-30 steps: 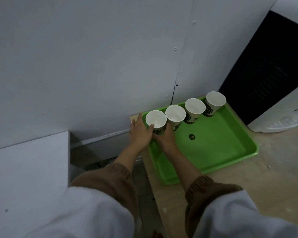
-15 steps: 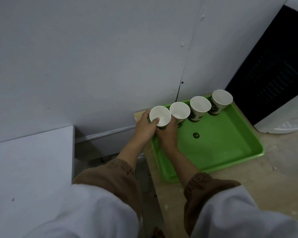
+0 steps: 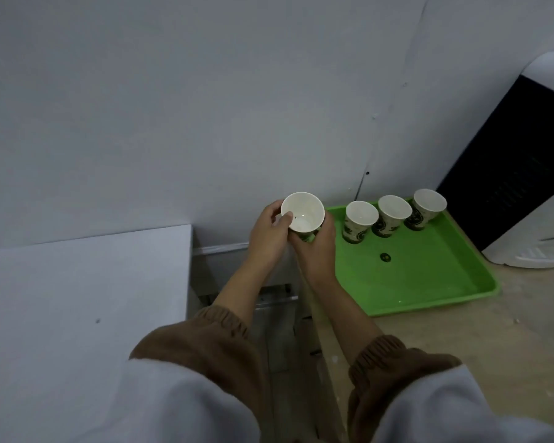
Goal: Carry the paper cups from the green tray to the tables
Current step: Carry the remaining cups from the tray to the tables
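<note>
Cup (image 3: 302, 212) now aloft, beyond left edge of green tray (image 3: 429, 282)

I hold one empty paper cup (image 3: 302, 212) tilted, mid-frame, left of green tray (image 3: 429, 279); three cups (image 3: 394, 212) standing along its far edge.

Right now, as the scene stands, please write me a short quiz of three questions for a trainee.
1. How many white paper cups with green print stand in the green plastic tray?
2. True or false: the raised paper cup is held by the left hand alone.
3. Choose one: the standing cups form a row along the tray's A) far side, by the wall; B) near side; C) middle.

Key:
1. Three.
2. False: the right hand grips it too.
3. A.
</note>
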